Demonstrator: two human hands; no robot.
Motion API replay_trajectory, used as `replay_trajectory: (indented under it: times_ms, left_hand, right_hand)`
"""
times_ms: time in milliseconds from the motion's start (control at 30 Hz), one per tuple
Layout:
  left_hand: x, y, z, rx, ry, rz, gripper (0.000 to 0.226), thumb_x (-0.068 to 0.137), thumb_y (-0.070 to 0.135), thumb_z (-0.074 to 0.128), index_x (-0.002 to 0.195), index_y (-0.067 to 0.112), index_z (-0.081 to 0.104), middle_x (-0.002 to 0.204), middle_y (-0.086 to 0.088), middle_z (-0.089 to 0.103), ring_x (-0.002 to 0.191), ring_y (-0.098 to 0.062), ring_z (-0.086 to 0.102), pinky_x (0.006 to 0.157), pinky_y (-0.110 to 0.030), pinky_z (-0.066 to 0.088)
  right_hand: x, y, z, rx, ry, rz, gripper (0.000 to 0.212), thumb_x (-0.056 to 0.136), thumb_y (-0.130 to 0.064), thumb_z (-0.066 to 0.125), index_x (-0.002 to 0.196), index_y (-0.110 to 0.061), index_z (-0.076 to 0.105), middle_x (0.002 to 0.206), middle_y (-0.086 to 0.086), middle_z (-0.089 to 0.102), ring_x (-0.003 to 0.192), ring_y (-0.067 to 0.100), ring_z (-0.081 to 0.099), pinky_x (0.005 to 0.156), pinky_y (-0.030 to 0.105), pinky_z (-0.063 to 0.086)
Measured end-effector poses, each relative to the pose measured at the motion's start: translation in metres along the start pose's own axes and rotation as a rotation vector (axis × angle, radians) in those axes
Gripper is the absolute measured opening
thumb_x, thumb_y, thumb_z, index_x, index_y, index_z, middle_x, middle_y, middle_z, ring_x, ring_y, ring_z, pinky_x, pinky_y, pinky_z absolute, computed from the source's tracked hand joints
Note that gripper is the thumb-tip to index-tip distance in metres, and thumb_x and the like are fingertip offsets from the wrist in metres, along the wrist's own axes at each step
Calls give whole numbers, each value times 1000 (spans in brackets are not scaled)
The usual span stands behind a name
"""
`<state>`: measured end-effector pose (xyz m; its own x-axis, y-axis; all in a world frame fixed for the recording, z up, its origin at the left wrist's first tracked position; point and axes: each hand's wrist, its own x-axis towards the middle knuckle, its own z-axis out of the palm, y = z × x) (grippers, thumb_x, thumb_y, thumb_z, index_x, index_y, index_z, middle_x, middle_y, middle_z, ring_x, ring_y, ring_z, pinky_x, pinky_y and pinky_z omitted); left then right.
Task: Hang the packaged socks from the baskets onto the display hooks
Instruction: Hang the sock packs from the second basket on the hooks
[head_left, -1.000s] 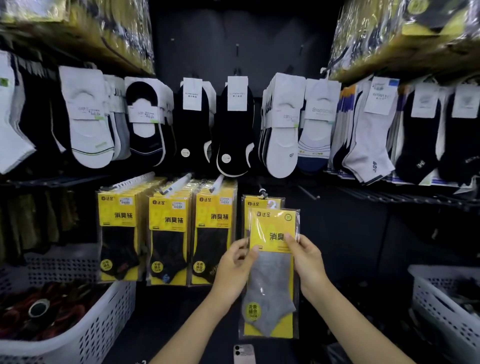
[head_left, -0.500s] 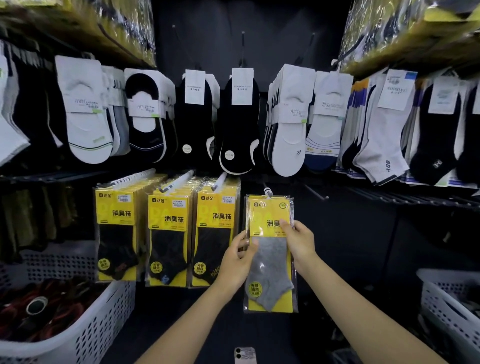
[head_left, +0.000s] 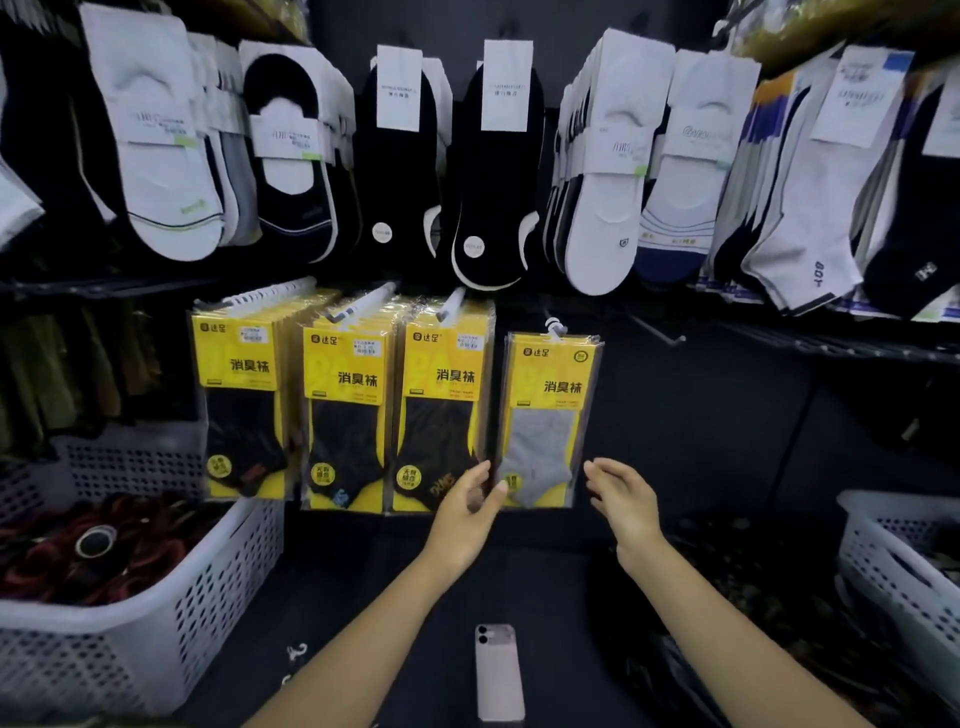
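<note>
Pack (head_left: 550, 415) hangs on hook (head_left: 555, 327), just right of three yellow stacks (head_left: 343, 405); open dark wall (head_left: 701, 415) lies to its right. Yellow card, grey sock. Left hand (head_left: 465, 512) and right hand (head_left: 626, 499), fingers loosely spread and holding nothing, flank its bottom corners.

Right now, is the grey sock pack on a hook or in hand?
Hanging: the grey sock pack dangles from the hook; left hand and right hand grip nothing.

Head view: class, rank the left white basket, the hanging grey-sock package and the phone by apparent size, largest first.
1. left white basket, though the frame edge cuts part of it off
2. grey-sock package
3. phone, smallest even though it lies nearer the camera
</note>
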<state>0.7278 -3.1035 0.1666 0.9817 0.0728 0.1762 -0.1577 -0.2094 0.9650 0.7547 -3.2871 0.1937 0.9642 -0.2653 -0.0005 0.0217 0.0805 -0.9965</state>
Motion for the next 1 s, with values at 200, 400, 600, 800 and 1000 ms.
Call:
replay_trajectory:
  times_ms: [200,400,600,800,1000]
  left_hand:
    - [-78,-70,-14,109,-33,-145,45,93,32,57,136,21,48,134,8,50,122,-8,46,99,-23,39]
    - [-197,-158,-30,149,-19,-426,44,92,27,59,133,11,51,128,-4,57,117,-18,54,94,-26,43]
    - [-285,-221,-60,378,-65,-642,41,92,33,59,122,6,59,126,-10,60,117,-27,55,99,-42,45]
    - [-316,-243,-67,728,-159,-848,72,92,44,54,146,4,27,149,-17,35,136,-32,35,109,-36,31]
    - [-323,-240,-61,830,-235,-853,70,93,48,49,146,9,26,151,-15,31,139,-31,30,110,-36,28]
  right_hand:
    - [-70,78,-14,-152,-199,128,16,90,-15,65,106,-15,63,92,-6,66,88,9,62,79,26,51]
    - [-152,193,-36,-325,-246,462,20,88,-8,66,107,-2,66,97,11,65,88,20,61,72,26,49]
    - [-221,261,-77,-488,-308,846,37,86,-24,70,114,-3,59,120,15,61,107,28,59,81,34,48]
    - [-256,283,-82,-583,-532,1000,66,80,-39,74,133,-11,45,134,10,53,117,25,55,93,35,50]
    - [-256,284,-69,-423,-509,1021,54,78,-40,75,122,-16,56,136,-2,50,119,20,52,89,28,46]
